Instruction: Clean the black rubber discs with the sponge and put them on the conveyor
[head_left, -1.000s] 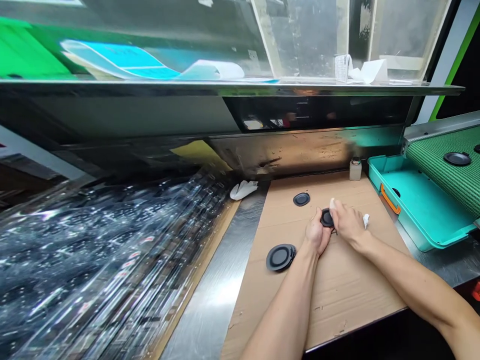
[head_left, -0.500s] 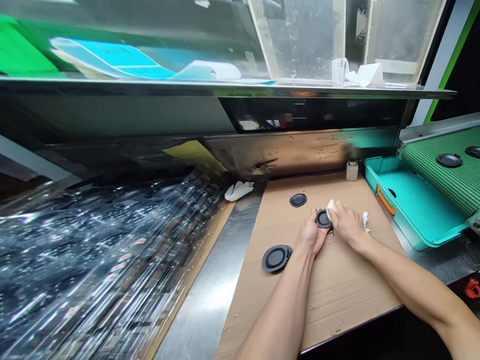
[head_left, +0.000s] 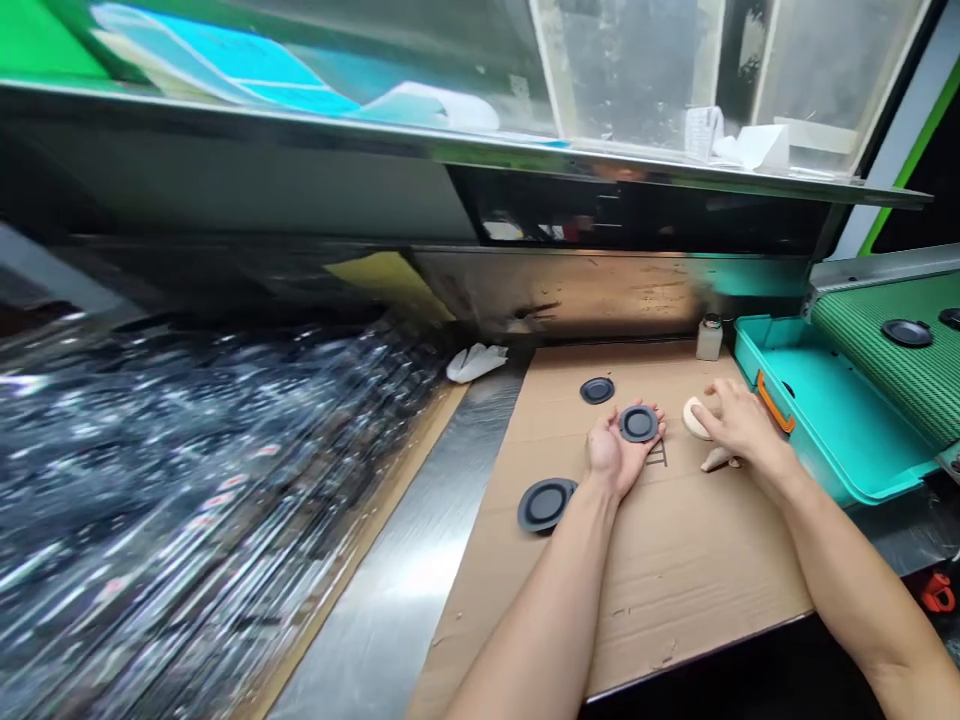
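Note:
A round dark-grey lid-like disc [head_left: 638,424] with a raised ring rests across the palm and fingers of my left hand [head_left: 611,450], above the cardboard. To its right, my right hand [head_left: 739,425] has its thumb over a round cream pad [head_left: 696,420], its fingers bent around the pad's far side. A small crumpled white piece [head_left: 718,459] lies just under that hand. Two more dark discs are on the cardboard sheet [head_left: 675,570]: one disc [head_left: 597,390] beyond my left hand, another disc [head_left: 546,504] beside my left forearm, which partly covers its edge.
A small bottle [head_left: 709,338] stands at the cardboard's back edge. On the right are a teal tray [head_left: 847,420] with an orange clip and a green conveyor belt [head_left: 885,310] carrying dark discs. Clear plastic packaging [head_left: 225,480] fills the left. A metal shelf [head_left: 510,150] overhangs the back.
My right hand has moved the cream pad off the disc, to the right. My left hand has turned palm up and the disc now shows whole. The view has shifted slightly.

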